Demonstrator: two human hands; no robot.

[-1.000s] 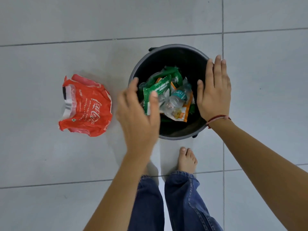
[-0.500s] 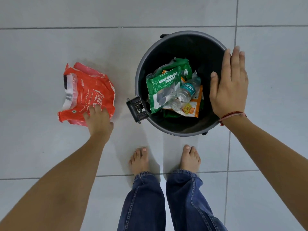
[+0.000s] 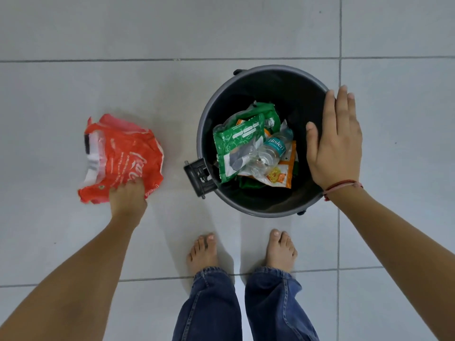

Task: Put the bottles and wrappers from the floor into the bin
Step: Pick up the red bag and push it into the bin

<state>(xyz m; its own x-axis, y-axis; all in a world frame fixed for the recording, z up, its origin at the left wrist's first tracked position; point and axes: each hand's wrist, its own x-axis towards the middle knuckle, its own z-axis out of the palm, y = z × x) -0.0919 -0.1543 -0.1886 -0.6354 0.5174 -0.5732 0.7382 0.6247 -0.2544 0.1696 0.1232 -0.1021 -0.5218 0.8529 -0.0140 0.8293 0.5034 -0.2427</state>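
The left hand (image 3: pixel 128 196) pinches the crumpled red plastic wrapper (image 3: pixel 123 158) on the floor; the right hand (image 3: pixel 334 143) lies flat, fingers spread, on the round black plastic bin (image 3: pixel 246 203).

Grey floor tiles (image 3: pixel 147 28) — seemingly bare — blue jeans (image 3: pixel 209 308)

One red wrapper (image 3: pixel 125 156) on the floor, one black bin (image 3: pixel 268 207) containing one clear bottle (image 3: pixel 267 155), two green wrappers (image 3: pixel 236 143) and one orange wrapper (image 3: pixel 282 173).
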